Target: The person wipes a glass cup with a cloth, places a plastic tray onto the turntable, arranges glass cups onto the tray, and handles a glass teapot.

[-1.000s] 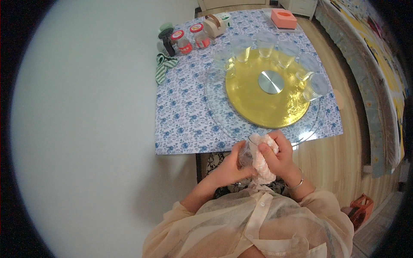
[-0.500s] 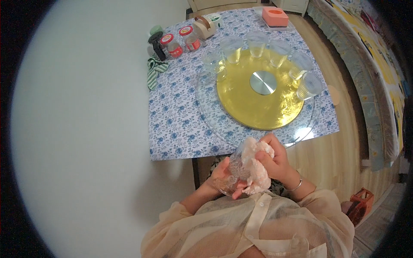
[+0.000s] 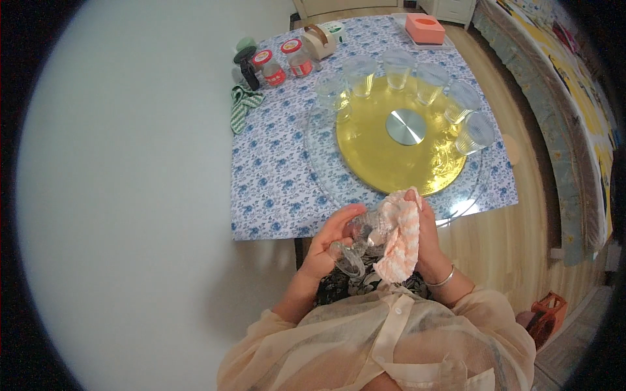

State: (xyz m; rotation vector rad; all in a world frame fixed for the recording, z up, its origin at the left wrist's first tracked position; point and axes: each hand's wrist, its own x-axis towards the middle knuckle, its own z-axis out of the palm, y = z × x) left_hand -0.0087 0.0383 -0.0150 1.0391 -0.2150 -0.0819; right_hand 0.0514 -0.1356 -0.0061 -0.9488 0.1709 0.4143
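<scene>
A clear footed glass [image 3: 352,262] is in front of me at the table's near edge, tilted so its round base points toward my body. My left hand [image 3: 327,242] is closed round its side, the fingers curled over the far part. A pink-and-white striped cloth [image 3: 400,246] hangs over the glass's other end. My right hand [image 3: 426,236] grips this cloth, thumb on top, and presses it against the glass; most of its fingers are hidden behind the cloth. Several clear ribbed glasses [image 3: 398,69] stand in an arc along the far side of the gold turntable [image 3: 372,159].
Blue-flowered cloth covers the table [image 3: 274,189]. At its far left are red-lidded jars [image 3: 297,58], a black-handled object [image 3: 248,68], a green checked cloth [image 3: 244,107] and a cream container [image 3: 319,42]. A coral tissue box [image 3: 424,29] sits far right. A bed [image 3: 554,124] stands beyond.
The glass has turned so its base shows toward me. My left hand has shifted up along its side. The cloth now hangs open and flatter, with my right hand behind it.
</scene>
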